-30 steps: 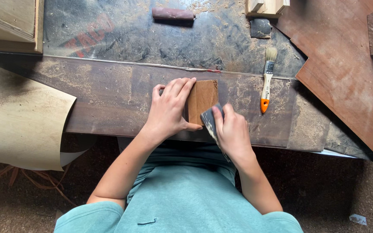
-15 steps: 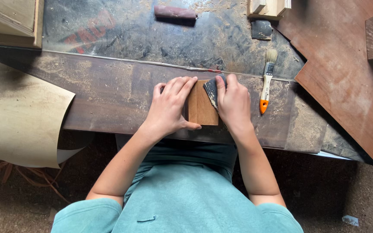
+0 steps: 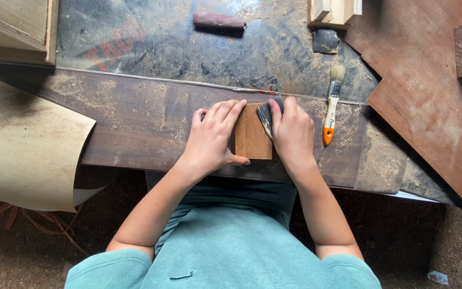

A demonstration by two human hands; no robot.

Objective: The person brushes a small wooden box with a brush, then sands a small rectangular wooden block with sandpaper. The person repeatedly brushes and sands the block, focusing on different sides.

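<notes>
A small brown wooden block [image 3: 253, 136] lies on a dark dusty board [image 3: 135, 120] in front of me. My left hand [image 3: 213, 135] lies flat over the block's left edge and holds it down. My right hand [image 3: 292, 132] presses a dark folded piece of sandpaper [image 3: 266, 115] against the block's upper right edge. Both forearms reach in from the bottom of the view.
A paintbrush with an orange handle [image 3: 330, 104] lies just right of my right hand. A curled tan sheet [image 3: 22, 144] hangs off the left. A reddish plywood panel [image 3: 429, 101] lies at right, a brown cylinder [image 3: 218, 21] at top, wooden boxes [image 3: 12, 27] top left.
My right hand has slid the sandpaper from the block's near right corner up along its right edge to the far corner. My left hand has stayed on the block.
</notes>
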